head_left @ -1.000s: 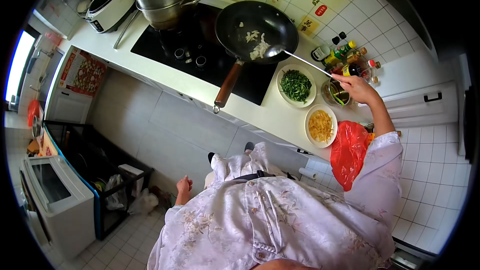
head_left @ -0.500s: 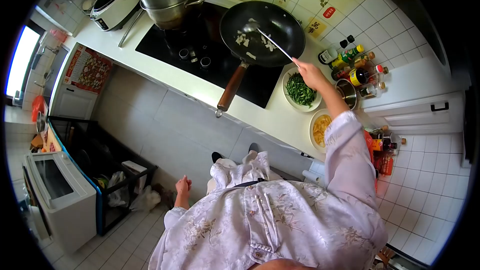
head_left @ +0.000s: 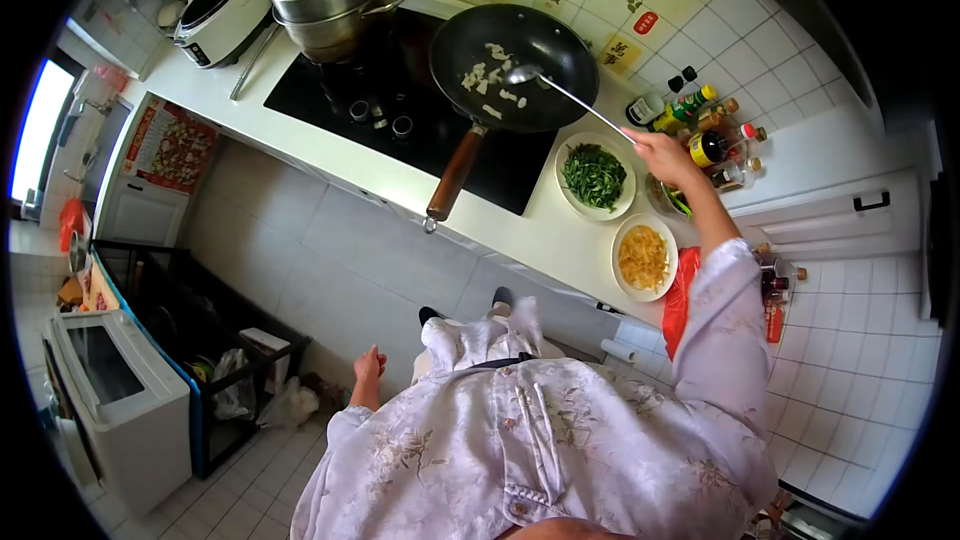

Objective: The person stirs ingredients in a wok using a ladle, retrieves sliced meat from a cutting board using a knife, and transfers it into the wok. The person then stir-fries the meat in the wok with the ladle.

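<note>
A right hand [head_left: 668, 158] clasps a metal ladle [head_left: 521, 74] amid pale slices [head_left: 497, 52] in a wok [head_left: 560, 45].
With the curled left hand [head_left: 369, 364] away from the wooden handle [head_left: 459, 175], a hard push could swivel the wok.

A white counter [head_left: 545, 230] runs along the tiled wall, with a black stovetop [head_left: 510, 160] set into it. A dark pan [head_left: 548, 40] and a lidded steel pot [head_left: 330, 15] sit on the stovetop, the pan's wooden handle reaching over the counter's front edge. Near the pot are a white cooker [head_left: 212, 20] and a long metal utensil [head_left: 253, 65]. On the pan's other side stand a plate of greens [head_left: 562, 176], a plate of yellow shreds [head_left: 650, 296], a partly hidden bowl [head_left: 658, 202] and a cluster of bottles [head_left: 708, 147] by the wall.
</note>
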Available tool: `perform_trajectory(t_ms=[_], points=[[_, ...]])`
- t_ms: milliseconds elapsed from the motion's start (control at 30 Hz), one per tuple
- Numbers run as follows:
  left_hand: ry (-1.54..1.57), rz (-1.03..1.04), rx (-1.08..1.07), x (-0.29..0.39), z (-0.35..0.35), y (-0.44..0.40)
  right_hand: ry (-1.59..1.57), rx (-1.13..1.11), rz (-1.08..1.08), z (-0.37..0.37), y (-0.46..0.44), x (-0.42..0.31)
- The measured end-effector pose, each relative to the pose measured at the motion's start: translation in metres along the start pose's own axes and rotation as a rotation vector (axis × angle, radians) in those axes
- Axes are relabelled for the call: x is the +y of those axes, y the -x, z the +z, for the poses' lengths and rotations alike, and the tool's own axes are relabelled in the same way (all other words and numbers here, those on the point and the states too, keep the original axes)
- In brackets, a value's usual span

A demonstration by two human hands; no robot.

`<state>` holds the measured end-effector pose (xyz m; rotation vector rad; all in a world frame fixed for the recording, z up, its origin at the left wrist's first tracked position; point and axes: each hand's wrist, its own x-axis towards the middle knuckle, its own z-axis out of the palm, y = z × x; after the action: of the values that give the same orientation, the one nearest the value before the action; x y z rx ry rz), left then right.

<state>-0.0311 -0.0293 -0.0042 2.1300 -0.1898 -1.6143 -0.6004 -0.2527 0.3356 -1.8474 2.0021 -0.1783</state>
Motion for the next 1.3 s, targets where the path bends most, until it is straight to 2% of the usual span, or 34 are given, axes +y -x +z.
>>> perform_trajectory(t_ms=[33, 67, 133, 233, 333, 400, 500, 533, 567, 667, 733, 800, 867, 900, 967, 1000, 1067, 1133, 1200, 1300], points=[[0.004, 0.004, 0.007, 0.006, 0.001, 0.001, -0.084, -0.046, 0.090, 0.003, -0.009, -0.018], [0.014, 0.022, 0.009, 0.013, 0.002, 0.003, -0.087, -0.046, 0.082, 0.009, -0.022, -0.026], [0.021, 0.036, 0.013, 0.017, 0.003, 0.006, -0.593, -0.108, 0.335, 0.023, -0.041, -0.036], [0.032, 0.052, 0.063, 0.014, -0.006, 0.006, -0.721, -0.073, 0.398, 0.045, -0.045, -0.053], [0.063, 0.026, -0.001, 0.001, -0.018, 0.000, -0.520, -0.194, 0.270, 0.046, -0.005, -0.040], [0.048, -0.034, -0.037, -0.015, -0.027, -0.003, -0.285, -0.183, 0.173, 0.023, 0.019, -0.024], [-0.019, -0.023, 0.021, -0.021, -0.029, 0.007, -0.326, -0.224, 0.240, -0.032, 0.059, -0.024], [-0.017, -0.020, 0.016, -0.018, -0.027, 0.011, -0.324, -0.278, 0.322, -0.048, 0.068, -0.027], [-0.078, 0.002, 0.017, -0.016, -0.027, 0.016, -0.322, -0.333, 0.405, -0.055, 0.073, -0.027], [-0.193, 0.063, -0.036, -0.014, -0.027, 0.007, -0.315, -0.425, 0.407, -0.043, 0.064, -0.033], [-0.245, 0.099, -0.088, -0.013, -0.022, 0.002, -0.403, -0.367, 0.336, -0.016, 0.044, -0.036], [-0.059, -0.008, 0.000, 0.001, -0.008, 0.000, -0.404, -0.336, 0.297, 0.006, 0.016, -0.037], [-0.009, 0.023, 0.012, 0.014, 0.000, 0.005, -0.316, -0.172, 0.138, 0.021, -0.009, -0.036], [0.033, 0.054, 0.016, 0.019, 0.001, 0.007, -0.318, -0.176, 0.135, 0.034, -0.024, -0.030], [0.040, 0.051, 0.021, 0.021, 0.001, 0.007, -0.136, 0.137, -0.248, 0.056, -0.043, -0.017], [0.049, 0.049, 0.021, 0.021, 0.001, 0.006, -0.137, 0.135, -0.247, 0.054, -0.041, -0.019], [0.063, 0.059, -0.012, 0.017, -0.004, 0.009, -0.034, 0.001, -0.097, 0.046, -0.034, -0.022], [0.082, 0.069, -0.048, 0.007, -0.012, 0.009, 0.059, 0.056, -0.074, 0.028, -0.013, -0.012], [0.073, -0.007, 0.003, -0.007, -0.016, 0.005, 0.079, 0.032, 0.032, -0.003, 0.010, -0.005], [-0.001, -0.010, 0.011, -0.017, -0.021, 0.012, 0.135, 0.068, 0.051, -0.037, 0.030, 0.023]])
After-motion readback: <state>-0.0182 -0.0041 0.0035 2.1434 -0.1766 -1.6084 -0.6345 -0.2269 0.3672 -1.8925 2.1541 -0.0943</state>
